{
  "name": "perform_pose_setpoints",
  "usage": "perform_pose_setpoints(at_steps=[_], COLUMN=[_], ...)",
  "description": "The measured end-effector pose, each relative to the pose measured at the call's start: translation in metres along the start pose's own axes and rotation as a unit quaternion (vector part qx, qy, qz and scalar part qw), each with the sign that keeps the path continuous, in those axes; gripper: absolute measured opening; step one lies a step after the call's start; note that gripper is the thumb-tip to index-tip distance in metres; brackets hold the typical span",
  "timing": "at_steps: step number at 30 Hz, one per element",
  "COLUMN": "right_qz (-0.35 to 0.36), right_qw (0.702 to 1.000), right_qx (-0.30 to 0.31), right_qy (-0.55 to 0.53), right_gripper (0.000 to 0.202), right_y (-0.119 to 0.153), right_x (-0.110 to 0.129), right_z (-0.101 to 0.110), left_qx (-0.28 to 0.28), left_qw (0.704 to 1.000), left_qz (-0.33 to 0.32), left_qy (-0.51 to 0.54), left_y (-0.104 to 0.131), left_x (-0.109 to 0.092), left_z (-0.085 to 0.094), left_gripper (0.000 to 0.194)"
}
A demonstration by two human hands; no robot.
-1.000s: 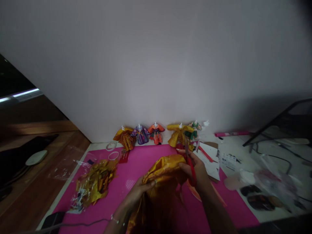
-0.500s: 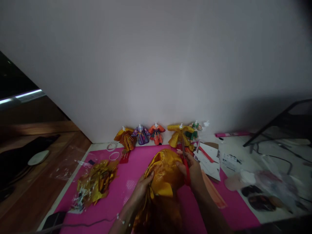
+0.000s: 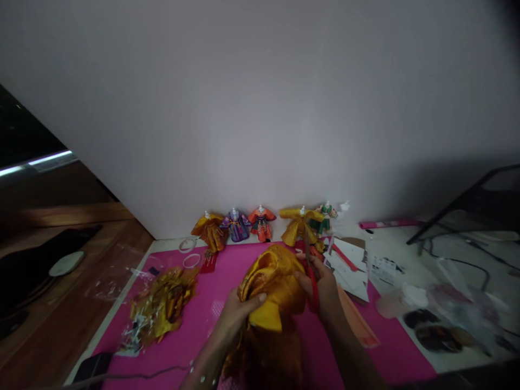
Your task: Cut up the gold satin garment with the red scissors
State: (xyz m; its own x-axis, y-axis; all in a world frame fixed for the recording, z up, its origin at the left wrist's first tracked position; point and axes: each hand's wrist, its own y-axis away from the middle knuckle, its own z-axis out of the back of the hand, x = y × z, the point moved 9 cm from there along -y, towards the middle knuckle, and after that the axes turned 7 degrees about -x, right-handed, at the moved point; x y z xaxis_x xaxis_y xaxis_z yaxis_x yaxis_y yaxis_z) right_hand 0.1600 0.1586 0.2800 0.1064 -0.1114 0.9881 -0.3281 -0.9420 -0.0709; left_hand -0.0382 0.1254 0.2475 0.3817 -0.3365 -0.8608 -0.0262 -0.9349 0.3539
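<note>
A shiny golden-yellow fabric (image 3: 280, 284) is bunched up between my two hands above the pink mat. My left hand (image 3: 246, 311) grips its left side, the thumb lying across the folds. In my right hand (image 3: 323, 290) is a pair of red-handled scissors (image 3: 313, 284), blades pointing away from me. The fingers of that hand also touch the fabric's right edge, apparently pinching it. Lower folds of the cloth hang toward me, dark in shadow.
Small dressed doll forms, among them a purple one (image 3: 235, 225) and an orange one (image 3: 262, 223), lean along the wall. Golden scraps (image 3: 166, 303) lie left on the pink mat (image 3: 227, 260). White papers (image 3: 345, 271), a peach strip (image 3: 357, 319) and a bottle (image 3: 402, 299) are at right.
My left hand has shifted its grip, its thumb now further over the fabric. The folds have turned and bunched differently, while the right hand keeps the scissors in nearly the same spot.
</note>
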Motion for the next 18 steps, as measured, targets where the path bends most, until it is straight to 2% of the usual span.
perform_pose_setpoints(at_steps=[4, 11, 13, 16, 18], right_qz=[-0.015, -0.038, -0.043, -0.044, -0.045], right_qw=[1.0, 0.999, 0.998, 0.998, 0.998], right_qx=[0.009, 0.029, 0.038, 0.043, 0.044], right_qy=[-0.002, 0.0, 0.004, 0.008, 0.009], right_gripper=[0.046, 0.047, 0.047, 0.047, 0.047], right_y=[0.003, 0.015, 0.018, 0.021, 0.021], right_x=[0.0, 0.005, 0.006, 0.004, 0.0], right_z=[-0.003, -0.003, -0.002, -0.001, -0.001], left_qx=[-0.006, 0.0, -0.022, -0.091, -0.101], left_qw=[1.0, 0.999, 0.998, 0.991, 0.987], left_qz=[0.014, 0.042, 0.06, 0.102, 0.124], left_qy=[-0.013, -0.015, -0.007, 0.005, 0.021], left_y=[0.006, 0.022, 0.026, 0.031, 0.033], left_x=[-0.01, -0.022, -0.021, -0.016, -0.014], left_z=[0.0, -0.012, -0.011, -0.002, -0.002], left_gripper=[0.033, 0.032, 0.034, 0.036, 0.037])
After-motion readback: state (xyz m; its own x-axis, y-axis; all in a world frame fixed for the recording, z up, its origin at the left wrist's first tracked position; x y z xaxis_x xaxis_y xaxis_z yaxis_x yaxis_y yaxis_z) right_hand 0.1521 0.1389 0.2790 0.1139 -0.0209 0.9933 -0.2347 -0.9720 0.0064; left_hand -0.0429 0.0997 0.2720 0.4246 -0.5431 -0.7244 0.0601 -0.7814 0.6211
